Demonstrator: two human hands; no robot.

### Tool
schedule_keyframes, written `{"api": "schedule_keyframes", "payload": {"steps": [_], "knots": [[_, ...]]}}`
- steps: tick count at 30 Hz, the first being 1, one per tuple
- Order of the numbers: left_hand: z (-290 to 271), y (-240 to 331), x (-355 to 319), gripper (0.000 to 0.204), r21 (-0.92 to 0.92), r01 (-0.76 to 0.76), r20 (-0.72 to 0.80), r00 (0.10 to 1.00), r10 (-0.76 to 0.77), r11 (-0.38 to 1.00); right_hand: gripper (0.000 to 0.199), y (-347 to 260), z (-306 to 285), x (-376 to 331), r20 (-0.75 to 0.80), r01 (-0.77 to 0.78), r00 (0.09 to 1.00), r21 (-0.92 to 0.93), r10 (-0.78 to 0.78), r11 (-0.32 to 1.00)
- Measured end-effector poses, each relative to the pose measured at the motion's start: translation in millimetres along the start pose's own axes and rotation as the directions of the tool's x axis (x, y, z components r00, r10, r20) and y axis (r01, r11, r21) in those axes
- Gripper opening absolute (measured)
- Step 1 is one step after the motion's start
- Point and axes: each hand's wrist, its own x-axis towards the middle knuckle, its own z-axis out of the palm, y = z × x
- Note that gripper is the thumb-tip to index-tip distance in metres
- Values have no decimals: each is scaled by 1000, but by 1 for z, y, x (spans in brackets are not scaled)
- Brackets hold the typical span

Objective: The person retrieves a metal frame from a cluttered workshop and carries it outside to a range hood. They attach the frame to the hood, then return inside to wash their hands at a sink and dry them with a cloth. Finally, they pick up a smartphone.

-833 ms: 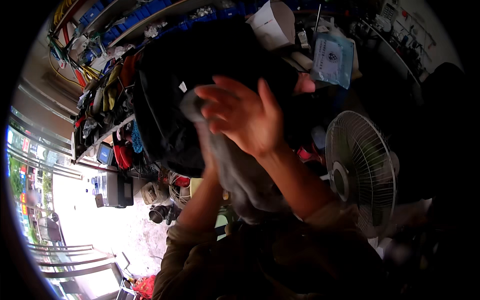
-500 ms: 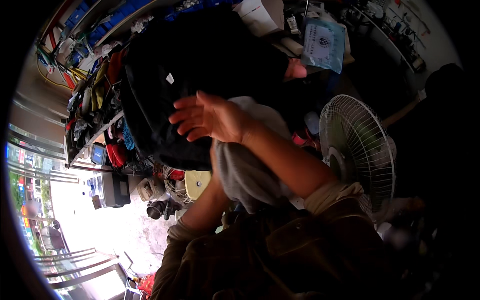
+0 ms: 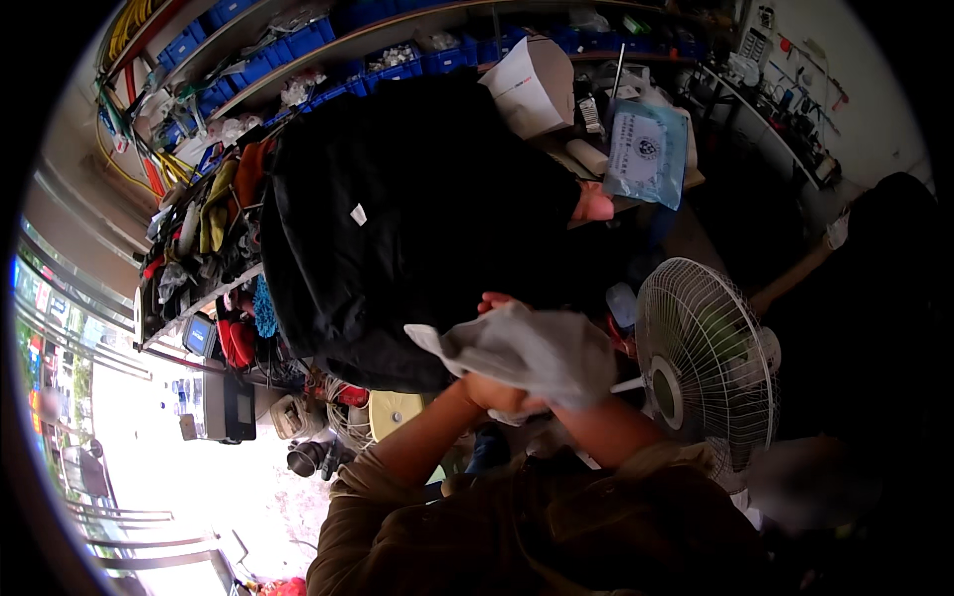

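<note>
A light grey cloth is bunched in front of my chest, partly smeared by motion. From below, my left hand holds its lower edge with bent fingers, close to my right wrist. The cloth drapes over most of my right hand; only some reddish fingertips show past its upper edge, so its grip is hidden. Just beyond the cloth lies a large heap of black fabric with a small white tag.
A white fan stands close to my right arm. Behind the fabric are a blue plastic packet, a white box and shelves with blue bins. Gloves hang at the left. A yellow stool stands below.
My right hand was bare and raised with fingers spread; now the cloth covers most of it. My left hand, earlier hidden behind the cloth, now shows below it. The view has tilted up.
</note>
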Motion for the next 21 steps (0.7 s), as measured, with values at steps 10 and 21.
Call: {"api": "schedule_keyframes", "payload": {"steps": [10, 21], "knots": [[9, 4, 40, 51, -941, -43, 226, 661, -716, -336, 47, -43, -3, -52, 91, 254, 966, -514, -243, 819], [-9, 19, -60, 60, -328, 434, -240, 821, -518, 839, 55, -154, 21, 81, -242, 600, 753, -129, -612, 790]]}}
